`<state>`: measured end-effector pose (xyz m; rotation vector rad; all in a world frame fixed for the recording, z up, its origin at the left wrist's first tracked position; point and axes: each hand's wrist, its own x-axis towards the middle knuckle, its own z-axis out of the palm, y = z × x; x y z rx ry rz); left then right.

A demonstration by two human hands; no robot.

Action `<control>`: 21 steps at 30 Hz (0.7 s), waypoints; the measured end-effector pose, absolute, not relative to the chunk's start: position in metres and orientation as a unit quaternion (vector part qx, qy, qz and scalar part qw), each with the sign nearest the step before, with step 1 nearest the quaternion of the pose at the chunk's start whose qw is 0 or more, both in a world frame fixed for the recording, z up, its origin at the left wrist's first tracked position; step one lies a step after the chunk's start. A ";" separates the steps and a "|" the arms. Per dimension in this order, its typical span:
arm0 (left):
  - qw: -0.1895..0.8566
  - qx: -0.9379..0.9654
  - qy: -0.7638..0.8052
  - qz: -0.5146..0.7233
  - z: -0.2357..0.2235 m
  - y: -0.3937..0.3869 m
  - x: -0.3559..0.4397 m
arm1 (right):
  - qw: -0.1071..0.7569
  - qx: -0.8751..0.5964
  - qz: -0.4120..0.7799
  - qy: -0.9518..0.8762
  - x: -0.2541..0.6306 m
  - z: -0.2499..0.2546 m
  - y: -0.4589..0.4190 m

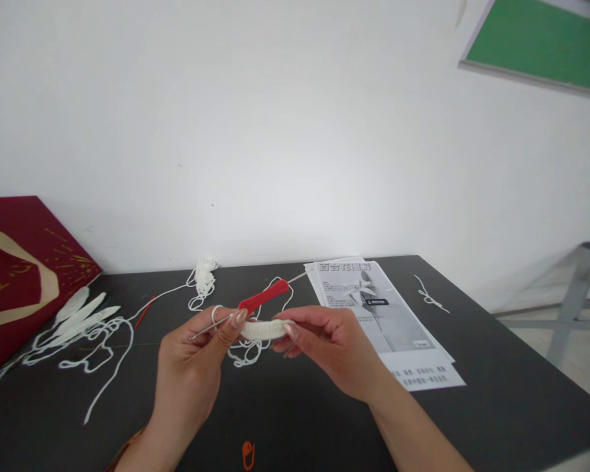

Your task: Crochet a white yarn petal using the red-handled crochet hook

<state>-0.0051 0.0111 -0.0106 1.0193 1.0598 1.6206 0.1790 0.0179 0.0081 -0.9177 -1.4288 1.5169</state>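
Note:
Between my two hands a narrow white crocheted piece is held stretched out above the table. My left hand pinches its left end, and the same fingers hold a crochet hook with a red handle, whose metal ends stick out on both sides. White yarn loops around a finger of that hand. My right hand is closed on the piece's right end with thumb and fingers. Loose white yarn lies on the table behind and below the piece.
Printed sheets lie behind my right hand on the black table. To the left are white crocheted petals, tangled yarn and a dark red bag. A small yarn bundle sits near the wall; an orange stitch marker lies in front.

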 end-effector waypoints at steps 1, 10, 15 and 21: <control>0.457 0.415 0.431 0.658 -0.011 0.011 -0.005 | 0.421 -0.367 0.605 -0.567 0.179 0.008 0.018; 0.470 0.398 0.427 0.662 -0.011 0.011 -0.004 | 0.461 -0.356 0.623 -0.522 0.175 0.008 0.017; 0.513 0.355 0.411 0.665 -0.005 0.012 0.000 | 0.462 -0.367 0.637 -0.496 0.173 0.008 0.017; 0.527 0.348 0.411 0.657 -0.005 0.011 0.000 | 0.459 -0.377 0.639 -0.488 0.171 0.007 0.018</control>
